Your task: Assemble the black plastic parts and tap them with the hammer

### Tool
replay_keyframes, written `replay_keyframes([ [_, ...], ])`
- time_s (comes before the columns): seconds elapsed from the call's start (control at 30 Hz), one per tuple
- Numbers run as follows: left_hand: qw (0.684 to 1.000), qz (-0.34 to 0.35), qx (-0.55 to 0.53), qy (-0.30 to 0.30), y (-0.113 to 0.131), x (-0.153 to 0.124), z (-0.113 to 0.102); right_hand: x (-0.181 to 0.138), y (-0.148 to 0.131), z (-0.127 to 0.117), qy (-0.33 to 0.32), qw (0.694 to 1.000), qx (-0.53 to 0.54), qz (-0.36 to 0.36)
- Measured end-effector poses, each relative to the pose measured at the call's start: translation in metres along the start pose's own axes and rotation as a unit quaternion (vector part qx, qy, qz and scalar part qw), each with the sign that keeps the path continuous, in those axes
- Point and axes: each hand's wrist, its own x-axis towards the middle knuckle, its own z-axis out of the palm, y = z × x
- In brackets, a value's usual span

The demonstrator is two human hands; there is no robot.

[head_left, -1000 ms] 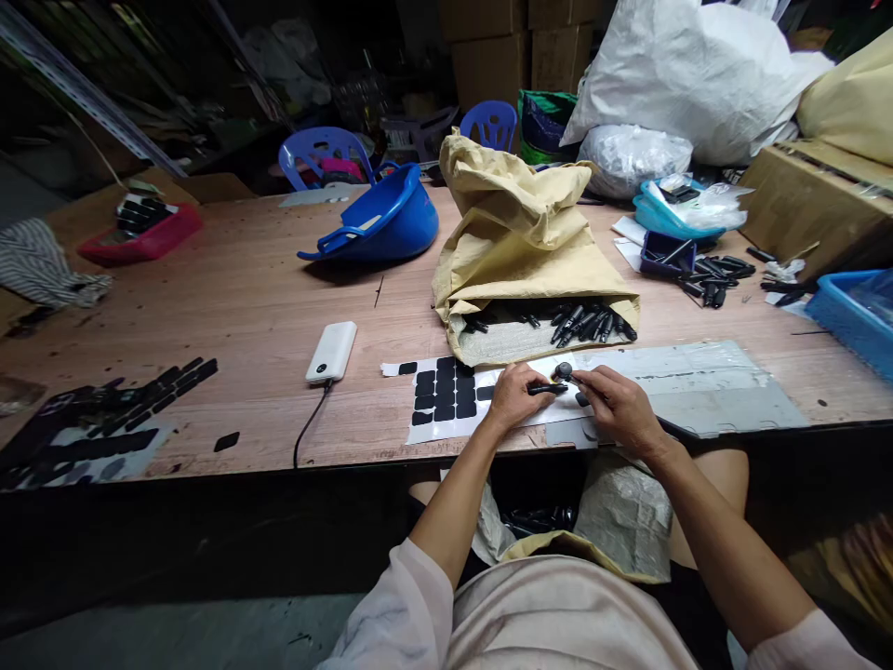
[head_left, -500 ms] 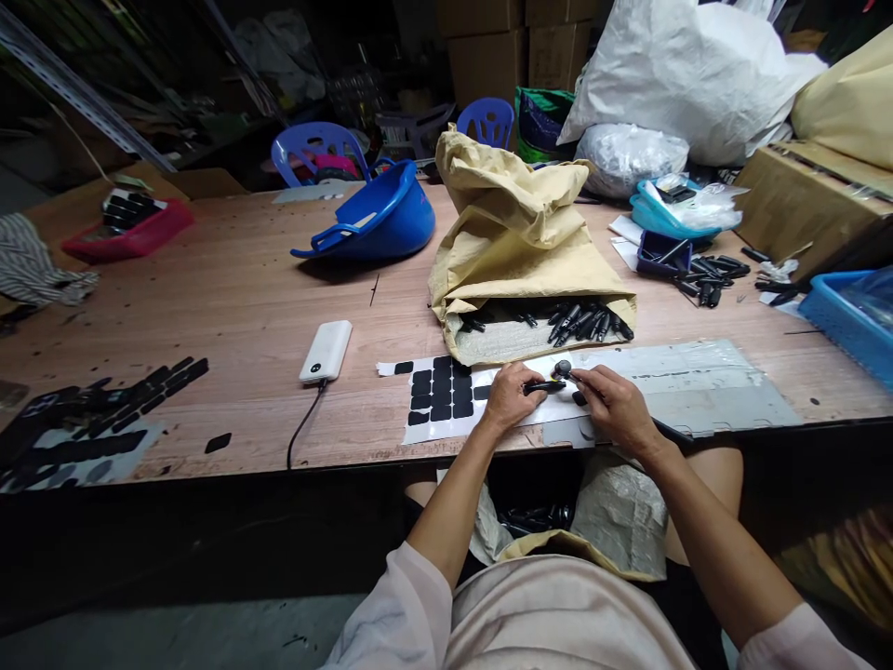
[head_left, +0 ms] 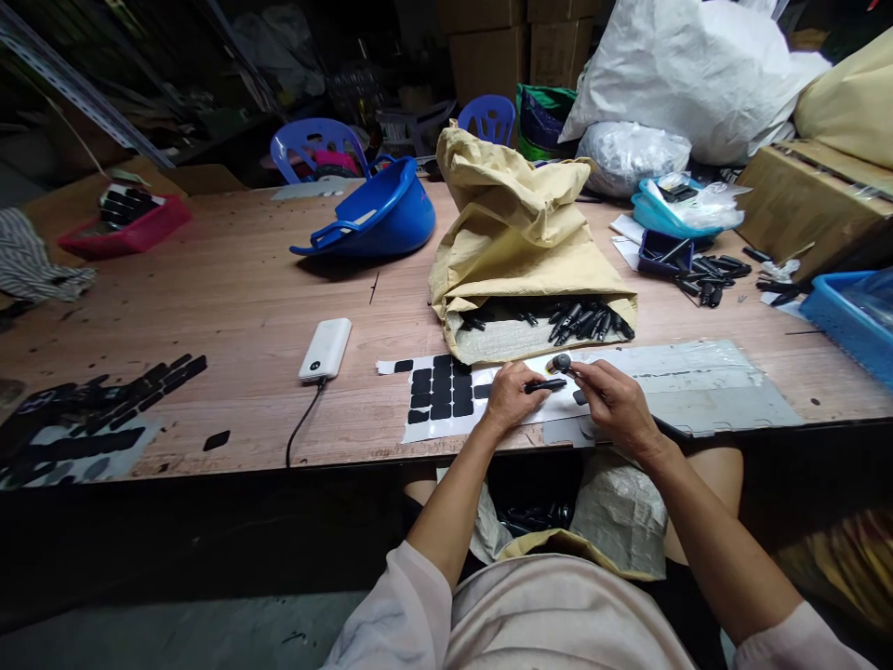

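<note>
My left hand (head_left: 512, 395) is closed around a small black stick-shaped part (head_left: 548, 383) with a round head (head_left: 560, 363), just above the table's near edge. My right hand (head_left: 614, 402) pinches the same part from the right side. Both hands rest over a white backing sheet (head_left: 425, 430) carrying several black rectangular stickers (head_left: 441, 395). Behind the hands lies an open tan sack (head_left: 520, 251) with many similar black parts (head_left: 586, 322) spilling from its mouth.
A white power bank (head_left: 325, 350) with a cable lies to the left. A blue basin (head_left: 377, 219), red tray (head_left: 126, 233), grey plastic sheet (head_left: 698, 381), blue crate (head_left: 855, 321) and more black stickers (head_left: 90, 419) sit on the wooden table (head_left: 230, 298). Another sack (head_left: 614, 516) rests in my lap.
Both hands stay in place on the black part; its round head has lifted slightly away from me. The view shifted a little.
</note>
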Motion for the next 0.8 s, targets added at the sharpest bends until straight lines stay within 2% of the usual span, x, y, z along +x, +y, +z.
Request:
replay_keyframes([
  [0.1,1.000,0.002,-0.007,-0.005,0.000,-0.001,-0.001,-0.001,-0.007,-0.001,0.004,1.000,0.006,-0.019],
  [0.27,1.000,0.002,-0.004,-0.001,0.000,-0.001,0.000,-0.008,0.000,0.000,-0.073,0.994,-0.076,-0.037],
  [0.43,1.000,0.004,-0.018,0.008,-0.001,0.000,0.001,-0.009,0.007,-0.008,-0.020,0.998,-0.066,-0.008],
  [0.63,1.000,-0.007,-0.014,0.005,0.000,0.000,0.000,-0.012,0.014,-0.009,-0.063,0.995,-0.071,0.012],
  [0.8,1.000,-0.010,0.001,0.002,0.003,0.000,0.000,-0.004,0.036,-0.019,-0.025,0.992,-0.116,0.034],
])
